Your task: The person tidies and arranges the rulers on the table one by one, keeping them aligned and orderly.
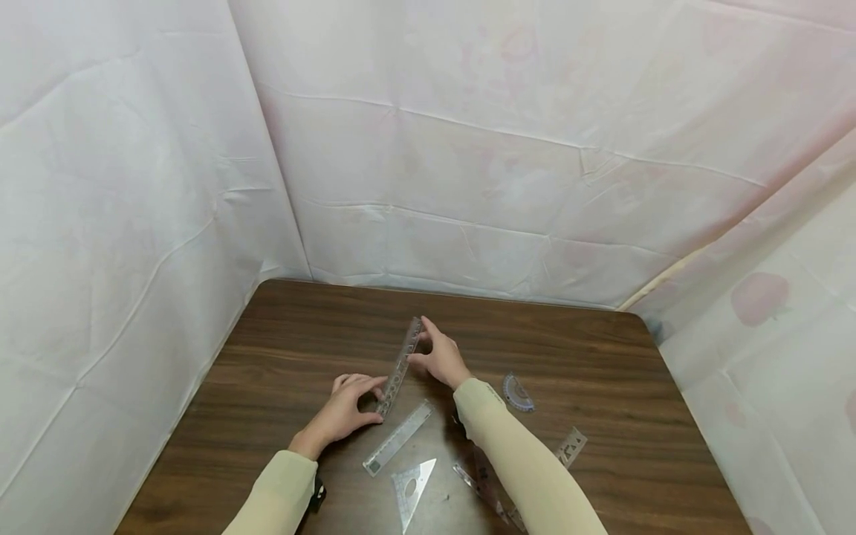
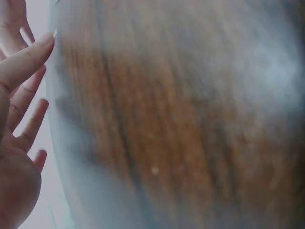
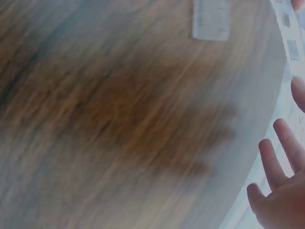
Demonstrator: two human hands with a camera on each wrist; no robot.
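Both hands meet on one clear stencil ruler (image 1: pixel 400 367) near the middle of the frame in the head view. The left hand (image 1: pixel 348 410) has its fingers (image 1: pixel 361 382) curled round the ruler's lower end, thumb beneath it; the right hand (image 1: pixel 440 358) pinches the upper end between thumb and forefinger, the other fingers spread. The ruler runs slantwise from lower left to upper right; whether it rests flat on the table (image 1: pixel 281 357) or is raised on edge is hard to tell.

Both wrist views are badly blurred. The left wrist view shows only straight fingers (image 2: pixel 24 62) at the left edge against streaked wood grain. The right wrist view shows fingertips (image 3: pixel 281 152) at the lower right, a strip of the stencil ruler along the right edge, and the end of a plain ruler (image 3: pixel 211 20) cut off at the top.

Counted in the head view, six clear drawing tools show: the held stencil ruler; one plain ruler (image 1: pixel 397 438) just below it; one set square (image 1: pixel 411 490) toward the bottom centre; one protractor (image 1: pixel 518 392) right of the right sleeve (image 1: pixel 521 461); one small stencil piece (image 1: pixel 571 446) farther right; and one more clear piece (image 1: pixel 481 487), largely hidden beneath the right forearm, its shape unclear. A dark strap (image 1: pixel 317 493) shows at the left wrist.
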